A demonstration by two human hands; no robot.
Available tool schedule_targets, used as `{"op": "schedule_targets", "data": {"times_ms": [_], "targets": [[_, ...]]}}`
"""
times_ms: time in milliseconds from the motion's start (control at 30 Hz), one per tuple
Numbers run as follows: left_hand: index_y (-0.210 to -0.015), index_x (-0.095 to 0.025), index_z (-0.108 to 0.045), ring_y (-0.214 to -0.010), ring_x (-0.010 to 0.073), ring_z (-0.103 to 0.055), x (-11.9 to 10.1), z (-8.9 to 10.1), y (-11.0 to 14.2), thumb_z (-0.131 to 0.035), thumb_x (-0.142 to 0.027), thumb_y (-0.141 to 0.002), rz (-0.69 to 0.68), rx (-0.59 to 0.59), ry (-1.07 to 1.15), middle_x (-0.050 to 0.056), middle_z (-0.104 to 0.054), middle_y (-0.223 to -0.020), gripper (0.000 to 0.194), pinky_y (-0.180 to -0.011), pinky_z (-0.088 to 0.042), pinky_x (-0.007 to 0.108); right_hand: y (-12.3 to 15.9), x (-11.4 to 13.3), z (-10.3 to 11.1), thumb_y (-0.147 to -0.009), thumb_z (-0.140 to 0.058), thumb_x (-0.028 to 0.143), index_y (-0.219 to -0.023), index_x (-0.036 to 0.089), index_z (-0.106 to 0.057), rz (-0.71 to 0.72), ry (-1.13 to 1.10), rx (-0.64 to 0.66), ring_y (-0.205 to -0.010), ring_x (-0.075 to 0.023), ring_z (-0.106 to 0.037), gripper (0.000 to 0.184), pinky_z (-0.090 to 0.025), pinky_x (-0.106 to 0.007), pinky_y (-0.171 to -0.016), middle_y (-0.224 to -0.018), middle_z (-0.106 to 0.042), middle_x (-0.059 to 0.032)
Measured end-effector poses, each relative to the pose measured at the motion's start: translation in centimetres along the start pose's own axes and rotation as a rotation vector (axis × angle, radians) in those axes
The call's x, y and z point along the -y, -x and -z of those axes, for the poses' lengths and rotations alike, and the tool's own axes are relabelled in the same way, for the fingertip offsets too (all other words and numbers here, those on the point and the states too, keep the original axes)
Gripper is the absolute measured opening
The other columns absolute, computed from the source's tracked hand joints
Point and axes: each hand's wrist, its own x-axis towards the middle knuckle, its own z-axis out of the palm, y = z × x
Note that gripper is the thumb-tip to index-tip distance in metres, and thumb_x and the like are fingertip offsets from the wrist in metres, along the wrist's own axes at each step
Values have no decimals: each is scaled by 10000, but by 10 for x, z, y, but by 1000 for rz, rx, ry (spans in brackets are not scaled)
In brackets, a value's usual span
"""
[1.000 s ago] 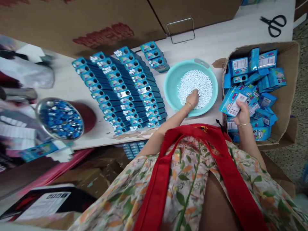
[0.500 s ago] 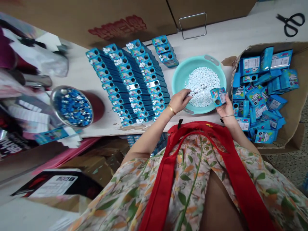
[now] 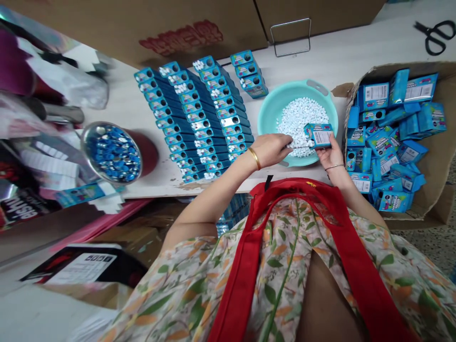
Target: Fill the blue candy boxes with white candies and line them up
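My right hand (image 3: 331,154) grips a small blue printed candy box (image 3: 320,135), tilted over the right side of a turquoise basin (image 3: 265,116). Small white candies (image 3: 302,114) are heaped in this basin. My left hand (image 3: 274,149), a gold bangle at its wrist, is closed in a pinch above the basin's near left part. Its fingertips point at the box's left end, where white pieces show. A slim pale thing seems to reach from the fingers toward the box; I cannot make out what it is.
Rows of upright blue boxes (image 3: 192,107), several with white candies on top, stand left of the basin. A carton (image 3: 436,171) of blue boxes is at right. A metal pot (image 3: 146,159) holds blue shiny pieces. Scissors (image 3: 435,37) and a wire frame (image 3: 290,38) lie behind.
The box in my right hand has turned from upright to lying more level and shifted left. My left hand has moved slightly right and nearer me, toward the box's end.
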Motion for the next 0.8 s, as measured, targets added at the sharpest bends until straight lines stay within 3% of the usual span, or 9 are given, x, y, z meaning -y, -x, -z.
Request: {"op": "schedule_targets", "data": {"times_ms": [167, 267, 333, 500, 600, 700, 800], "targets": [[-1095, -219, -782, -1061, 407, -755, -22, 18, -3, -790, -416, -980, 7, -42, -24, 105, -732, -924, 228, -954, -580, 512, 5, -3, -5, -920, -812, 635, -1156, 237, -768, -29, -50, -11, -1081, -191, -823, 464, -731, -332, -903, -1095, -870, -38], [-1040, -211, -782, -1056, 411, -753, -31, 17, 0, -728, -383, -1021, -18, -92, -14, 112, -705, -911, 180, -963, -575, 545, 7, -2, -6, -927, -818, 617, -1110, 241, -762, -33, -51, -8, -1064, -185, -827, 422, -733, -315, -903, -1097, -874, -33], [-1041, -231, -779, -1078, 393, -744, -23, 11, -2, -688, -385, -1048, -25, -157, 14, 104, -699, -927, 179, -990, -571, 554, 7, 0, -4, -928, -823, 608, -1085, 253, -754, -21, -44, -10, -1041, -178, -830, 394, -733, -303, -889, -1067, -874, -20], [-1217, -232, -730, -1238, 374, -679, 48, -22, -42, -686, -295, -1054, 57, -305, 34, 110, -726, -1110, 181, -1140, -514, 572, 8, 10, 9, -965, -807, 487, -1009, 267, -733, -15, -96, -97, -909, -133, -822, 237, -716, -257, -786, -978, -856, 23], [-1276, -175, -701, -1324, 389, -658, 81, -50, -83, -566, -177, -1101, 228, -222, -42, 175, -724, -1270, 221, -1173, -488, 557, 14, 17, 15, -988, -789, 406, -987, 265, -737, -32, -153, -128, -851, -115, -807, 150, -695, -222, -713, -955, -848, 33], [-1357, -147, -675, -1397, 378, -636, 81, -78, -111, -404, -120, -1140, 290, -83, -106, 220, -687, -1423, 348, -1161, -494, 508, 21, 23, 18, -985, -800, 363, -969, 255, -742, -71, -178, -136, -789, -117, -786, 123, -682, -214, -658, -916, -838, 32], [-1423, -135, -650, -1419, 365, -620, 63, -106, -118, -336, -105, -1137, 175, 24, -133, 235, -664, -1490, 426, -1120, -519, 472, 26, 29, 19, -995, -800, 373, -932, 228, -727, -160, -175, -151, -654, -112, -722, 174, -608, -188, -535, -801, -799, 16]]}}
